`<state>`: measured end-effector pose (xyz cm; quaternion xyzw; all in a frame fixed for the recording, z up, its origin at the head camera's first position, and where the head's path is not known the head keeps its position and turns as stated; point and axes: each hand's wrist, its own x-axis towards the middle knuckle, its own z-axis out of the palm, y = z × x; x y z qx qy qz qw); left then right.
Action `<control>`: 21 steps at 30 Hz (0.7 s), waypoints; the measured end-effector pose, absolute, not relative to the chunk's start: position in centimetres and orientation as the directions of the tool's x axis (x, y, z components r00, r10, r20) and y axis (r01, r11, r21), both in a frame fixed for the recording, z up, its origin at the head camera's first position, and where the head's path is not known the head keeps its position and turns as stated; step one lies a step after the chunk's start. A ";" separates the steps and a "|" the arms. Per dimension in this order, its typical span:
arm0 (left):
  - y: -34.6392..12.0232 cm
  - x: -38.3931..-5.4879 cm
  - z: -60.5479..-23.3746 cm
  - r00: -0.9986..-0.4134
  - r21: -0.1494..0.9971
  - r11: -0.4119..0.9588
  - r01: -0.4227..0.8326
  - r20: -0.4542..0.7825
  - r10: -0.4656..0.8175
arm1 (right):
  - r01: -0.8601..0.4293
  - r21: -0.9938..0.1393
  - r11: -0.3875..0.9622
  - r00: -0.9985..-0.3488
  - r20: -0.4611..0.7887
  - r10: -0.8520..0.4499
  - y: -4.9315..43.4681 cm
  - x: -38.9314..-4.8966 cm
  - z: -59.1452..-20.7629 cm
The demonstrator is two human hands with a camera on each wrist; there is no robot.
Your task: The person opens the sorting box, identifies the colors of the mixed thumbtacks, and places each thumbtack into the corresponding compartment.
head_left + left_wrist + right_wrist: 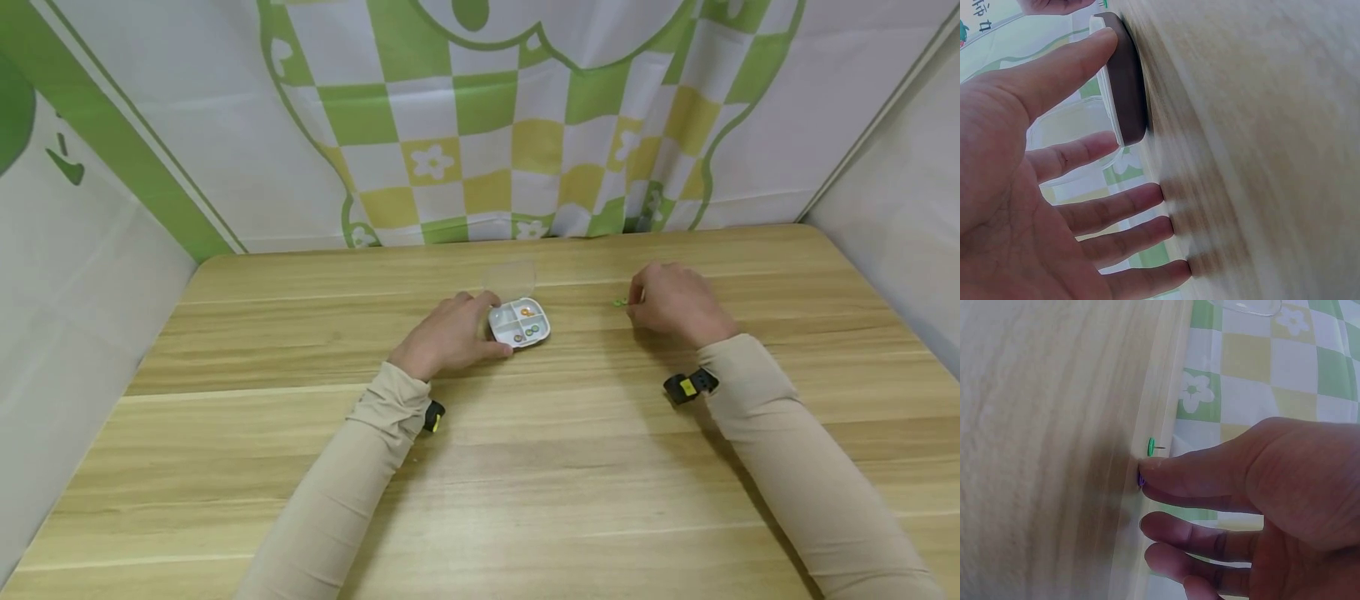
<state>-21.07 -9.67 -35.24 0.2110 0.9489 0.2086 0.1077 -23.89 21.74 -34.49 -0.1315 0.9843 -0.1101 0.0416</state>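
On the bench (480,483), the left hand (452,333) pinches a white divided box (503,317); to its right, the right hand (677,302) grips a purple piece (1141,479), seen only from that wrist, beside a green tack (1151,447).

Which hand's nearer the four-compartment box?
Left. The left hand grips the box from its left; the right hand is apart from it, off to its right, beside a green pushpin.

Room between box (521,322) and green pin (1151,447), lid (512,278) behind
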 end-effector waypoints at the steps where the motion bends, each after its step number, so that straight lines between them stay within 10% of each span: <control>1: -9.7 -21.1 -35.2 -0.888 0.441 0.824 0.355 -0.117 0.445 | -0.250 -0.227 0.941 -0.962 -0.051 -0.267 21.7 -23.9 -34.5; 21: -9.6 -21.1 -35.3 -0.887 0.440 0.823 0.359 -0.114 0.448 | -0.252 -0.221 0.942 -0.964 -0.033 -0.265 21.6 -23.7 -34.6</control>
